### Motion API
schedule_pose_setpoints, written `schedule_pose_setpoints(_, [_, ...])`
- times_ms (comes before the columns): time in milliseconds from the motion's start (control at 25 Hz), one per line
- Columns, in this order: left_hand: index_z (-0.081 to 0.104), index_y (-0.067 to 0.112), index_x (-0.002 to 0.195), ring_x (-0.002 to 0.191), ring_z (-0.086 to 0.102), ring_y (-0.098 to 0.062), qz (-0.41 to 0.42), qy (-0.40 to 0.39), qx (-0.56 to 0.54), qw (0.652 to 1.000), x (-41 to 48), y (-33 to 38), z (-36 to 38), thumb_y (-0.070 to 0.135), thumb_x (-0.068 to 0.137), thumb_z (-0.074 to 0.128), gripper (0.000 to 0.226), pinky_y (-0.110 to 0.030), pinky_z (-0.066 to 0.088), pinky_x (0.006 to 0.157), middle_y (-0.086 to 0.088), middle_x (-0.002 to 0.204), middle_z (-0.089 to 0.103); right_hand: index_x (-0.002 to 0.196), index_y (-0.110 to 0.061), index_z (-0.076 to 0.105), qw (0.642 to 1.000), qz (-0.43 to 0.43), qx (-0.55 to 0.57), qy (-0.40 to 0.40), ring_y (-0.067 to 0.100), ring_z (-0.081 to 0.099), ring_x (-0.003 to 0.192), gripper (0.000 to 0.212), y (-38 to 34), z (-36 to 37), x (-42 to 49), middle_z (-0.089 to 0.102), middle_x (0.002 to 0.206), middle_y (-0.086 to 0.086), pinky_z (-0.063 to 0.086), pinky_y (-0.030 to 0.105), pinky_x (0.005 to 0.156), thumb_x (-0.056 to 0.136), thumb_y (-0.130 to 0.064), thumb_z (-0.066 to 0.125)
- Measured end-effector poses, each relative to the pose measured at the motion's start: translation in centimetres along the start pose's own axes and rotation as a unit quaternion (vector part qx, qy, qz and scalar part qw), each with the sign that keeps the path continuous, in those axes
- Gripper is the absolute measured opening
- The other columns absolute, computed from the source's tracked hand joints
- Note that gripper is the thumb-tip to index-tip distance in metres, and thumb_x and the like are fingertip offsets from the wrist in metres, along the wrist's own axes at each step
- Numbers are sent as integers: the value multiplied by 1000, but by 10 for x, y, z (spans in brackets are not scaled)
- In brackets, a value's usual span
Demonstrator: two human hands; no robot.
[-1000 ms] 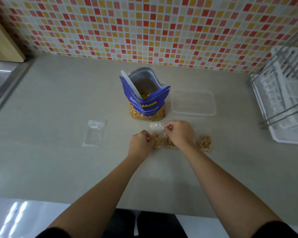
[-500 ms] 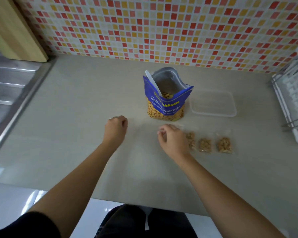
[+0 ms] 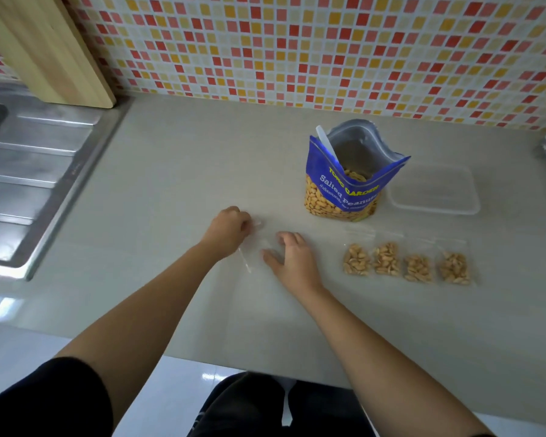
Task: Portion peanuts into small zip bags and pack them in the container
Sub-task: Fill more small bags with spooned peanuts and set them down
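Grey counter under mosaic tiles — sink far left; left hand pinches an empty bag, right hand lies flat, fingers apart.

Your desk looks smooth and matt; the sink drainer is brushed metal, the board pale wood, the container clear plastic.

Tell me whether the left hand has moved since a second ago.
Yes. The left hand has gone left, away from the peanut bag and the filled bags, to the empty zip bag.
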State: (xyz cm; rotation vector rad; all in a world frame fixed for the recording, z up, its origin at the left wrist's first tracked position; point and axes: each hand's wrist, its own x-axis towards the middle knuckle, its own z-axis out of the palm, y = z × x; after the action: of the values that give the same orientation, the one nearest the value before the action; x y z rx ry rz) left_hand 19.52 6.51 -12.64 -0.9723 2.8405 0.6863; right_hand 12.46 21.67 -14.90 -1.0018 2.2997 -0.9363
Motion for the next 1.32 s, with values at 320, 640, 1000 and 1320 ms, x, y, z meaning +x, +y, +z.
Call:
schedule_pose_setpoints(320, [60,14,69,60,54,-11,-95,-108,-477,867,-17,3,-44,7,82,69,17,-20,52,66,1,67,58,78,-18,54,924,145,354,15,-5,52,49,19,-18,-16,9,58,66,-2,42,16,57,81,-7,69])
schedule_pose_setpoints(640, [62,12,93,59,66,-4,-118,-93,-753,641,-36,27,-47,5,94,45,19,-14,55,59,2,66,69,105,-20,52,888,106,447,-7,1,64,61,23,-27,-44,7,67,77,4,52,17,66,90,-3,56])
schedule_pose_setpoints(1000, [58,23,112,66,67,-8,-69,-65,-765,637,-49,61,-53,-9,91,42,41,-19,58,66,-2,68,66,111,-31,48,882,96,459,40,6,59,67,39,-33,-78,-13,59,108,0,48,16,58,86,-4,61])
schedule_pose_setpoints(1320, [71,11,95,79,65,-6,-9,-78,-580,811,-54,87,-73,4,87,58,16,-16,54,73,2,85,70,98,-20,62,807,13,589,41,0,66,82,62,-28,-126,-40,72,92,-9,50,12,72,49,-50,85])
